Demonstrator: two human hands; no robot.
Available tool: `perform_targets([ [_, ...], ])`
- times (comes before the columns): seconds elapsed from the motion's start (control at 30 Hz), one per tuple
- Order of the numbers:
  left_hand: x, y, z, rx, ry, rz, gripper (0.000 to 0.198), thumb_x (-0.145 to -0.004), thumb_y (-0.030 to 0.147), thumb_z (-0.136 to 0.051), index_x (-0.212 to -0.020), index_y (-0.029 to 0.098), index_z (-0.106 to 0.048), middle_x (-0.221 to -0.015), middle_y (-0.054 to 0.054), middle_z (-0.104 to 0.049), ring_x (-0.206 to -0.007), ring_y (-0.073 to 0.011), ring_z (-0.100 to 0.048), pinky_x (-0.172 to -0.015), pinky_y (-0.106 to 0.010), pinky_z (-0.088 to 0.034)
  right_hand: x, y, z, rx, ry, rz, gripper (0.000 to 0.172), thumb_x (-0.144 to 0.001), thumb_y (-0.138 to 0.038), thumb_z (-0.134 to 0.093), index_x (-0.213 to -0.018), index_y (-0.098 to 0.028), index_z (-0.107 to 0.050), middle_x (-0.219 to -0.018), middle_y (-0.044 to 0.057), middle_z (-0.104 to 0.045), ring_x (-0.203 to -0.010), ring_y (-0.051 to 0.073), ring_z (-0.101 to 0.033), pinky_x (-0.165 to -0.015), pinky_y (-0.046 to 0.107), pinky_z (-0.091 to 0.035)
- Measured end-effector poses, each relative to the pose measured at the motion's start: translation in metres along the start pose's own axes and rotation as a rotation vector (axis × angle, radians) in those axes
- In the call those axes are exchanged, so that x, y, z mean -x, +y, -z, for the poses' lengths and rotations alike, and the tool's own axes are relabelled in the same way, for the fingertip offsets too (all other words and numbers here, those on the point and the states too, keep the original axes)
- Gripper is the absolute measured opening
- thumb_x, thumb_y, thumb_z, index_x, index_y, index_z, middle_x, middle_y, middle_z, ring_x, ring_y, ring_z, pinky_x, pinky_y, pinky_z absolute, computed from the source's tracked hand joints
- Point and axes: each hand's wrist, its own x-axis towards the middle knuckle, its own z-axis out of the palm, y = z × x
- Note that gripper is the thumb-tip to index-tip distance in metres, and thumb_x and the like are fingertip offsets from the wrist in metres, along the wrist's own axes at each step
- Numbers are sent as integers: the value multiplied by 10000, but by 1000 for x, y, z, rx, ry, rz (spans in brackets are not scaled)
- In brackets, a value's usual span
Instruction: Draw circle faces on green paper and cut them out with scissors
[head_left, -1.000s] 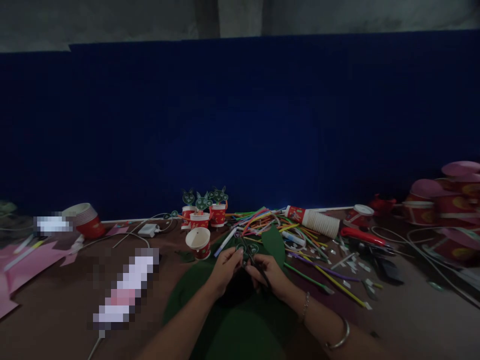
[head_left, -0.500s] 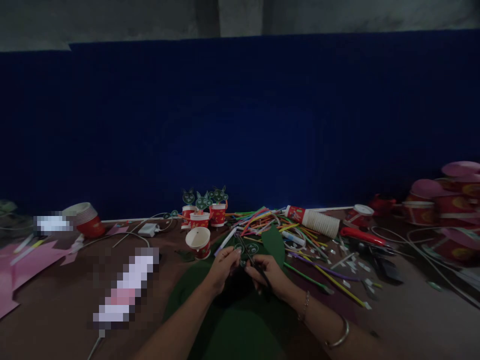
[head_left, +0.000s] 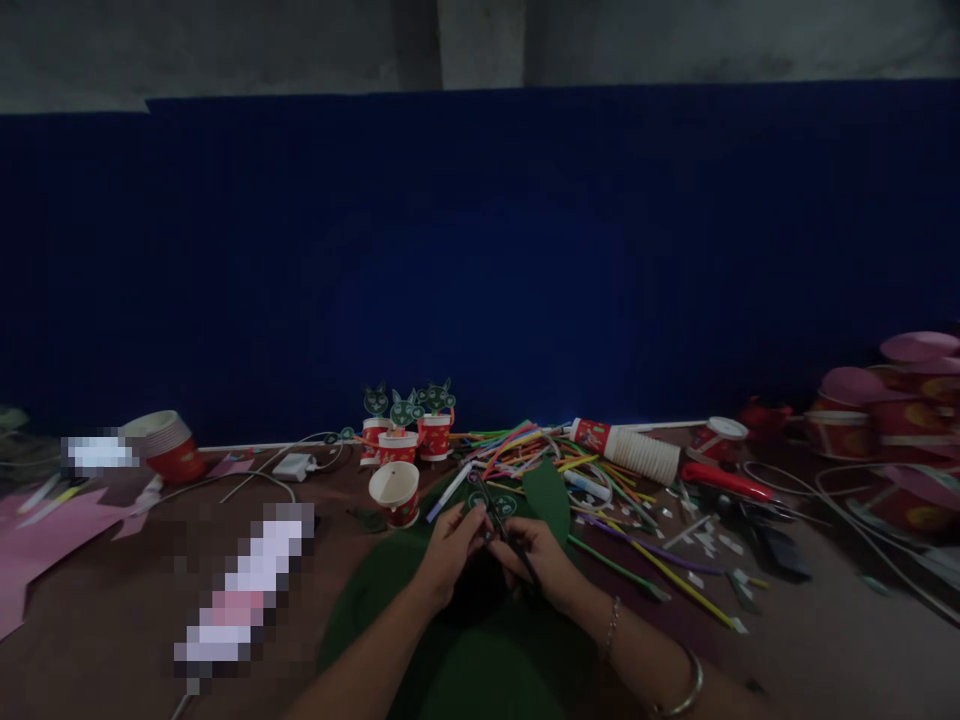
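In the head view my right hand [head_left: 538, 553] is closed around dark scissors [head_left: 528, 572], whose blades point up and to the left. Facing it, my left hand [head_left: 448, 548] pinches a small piece of dark green paper at the blades; that piece is mostly hidden by the fingers. Just beyond the hands lie small green paper cutouts [head_left: 504, 503] with pale outlines. Larger green paper [head_left: 375, 580] spreads beneath both hands, and a curved green sheet [head_left: 547, 495] stands up at their right.
Red paper cups with green animal heads [head_left: 405, 408] stand behind a plain cup [head_left: 394, 490]. Colourful pipe cleaners [head_left: 517, 440], a toppled cup stack [head_left: 637, 450] and a red-handled tool [head_left: 726, 480] lie to the right. Another cup stack [head_left: 169, 445] and pink paper [head_left: 52, 545] are left.
The whole view has tilted slightly, so the table things sit a little lower. My hands keep nearly the same pose at the scissors, with the left fingers slightly closer to the blades.
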Motion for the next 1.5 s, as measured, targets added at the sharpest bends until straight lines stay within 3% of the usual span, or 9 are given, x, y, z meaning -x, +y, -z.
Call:
perform_targets([
  [0.1,0,1,0,16,22,5,396,-622,484,-699,-515,145,-525,-487,42,-469,-459,-57,-398,-442,-183,-276,2,-3,0,0,-27,-1,425,-636,-556,-667,-647,-170,-490,-411,-63,-490,-318,71,-422,-324,178,-331],
  [0.5,-2,2,5,-41,-87,2,401,-685,440,-635,-460,151,-470,-430,41,-440,-428,-55,-338,-437,-201,-223,1,1,2,17,-49,40,394,-681,-532,-635,-646,-172,-479,-415,-68,-479,-320,62,-413,-325,172,-335],
  [0.83,-2,5,8,-48,-44,13,437,-643,447,-650,-405,167,-413,-363,66,-351,-366,-41,-256,-389,-208,-172,3,-4,2,13,-68,6,410,-653,-540,-657,-643,-170,-480,-409,-76,-474,-314,62,-426,-319,164,-350],
  [1.0,0,6,3,2,66,3,382,-614,455,-699,-486,158,-496,-452,53,-457,-425,-54,-379,-421,-186,-281,3,-4,1,-16,-47,-1,425,-649,-563,-652,-678,-169,-497,-405,-77,-474,-315,64,-416,-324,172,-359],
  [1.17,1,4,0,1,66,-28,331,-641,459,-687,-576,155,-573,-564,17,-556,-546,-97,-514,-504,-196,-377,2,-4,2,2,-40,15,424,-654,-565,-650,-664,-171,-494,-414,-69,-484,-323,66,-413,-333,177,-353],
  [1.5,-3,-1,8,-100,-42,-98,374,-699,465,-627,-542,154,-492,-479,54,-417,-461,-63,-337,-453,-200,-256,2,0,4,9,-63,46,397,-682,-537,-641,-658,-170,-488,-427,-65,-484,-338,71,-424,-345,179,-341],
])
